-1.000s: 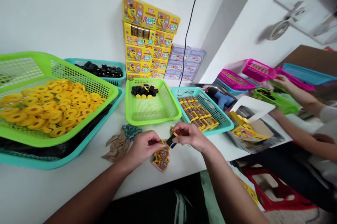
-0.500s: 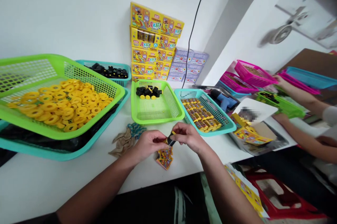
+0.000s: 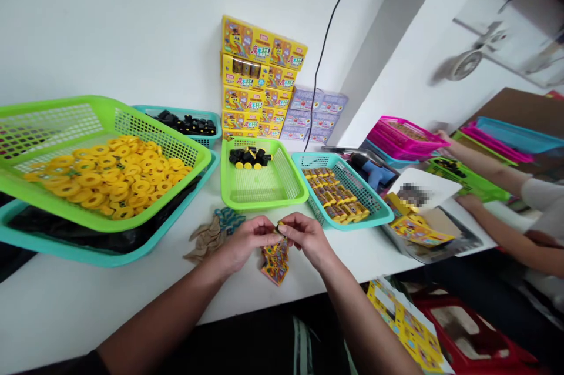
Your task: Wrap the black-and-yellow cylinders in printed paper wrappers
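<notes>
My left hand and my right hand meet over the white table's front edge, fingers pinched together on a small black and yellow toy piece held between them. Just below the hands lies a small stack of colourful printed cards. Behind the hands stands a small green basket with a few black and yellow pieces at its far end. To its right a teal basket holds rows of small wrapped yellow items.
A big green basket of yellow rings rests on a teal tray at left. Stacked yellow boxes stand against the wall. Brown paper scraps lie left of my hands. Another person's arms work among pink baskets at right.
My two hands have drawn closer together and the black piece, earlier sticking out from my right fingers, is now almost enclosed between both hands. The view has shifted slightly.
</notes>
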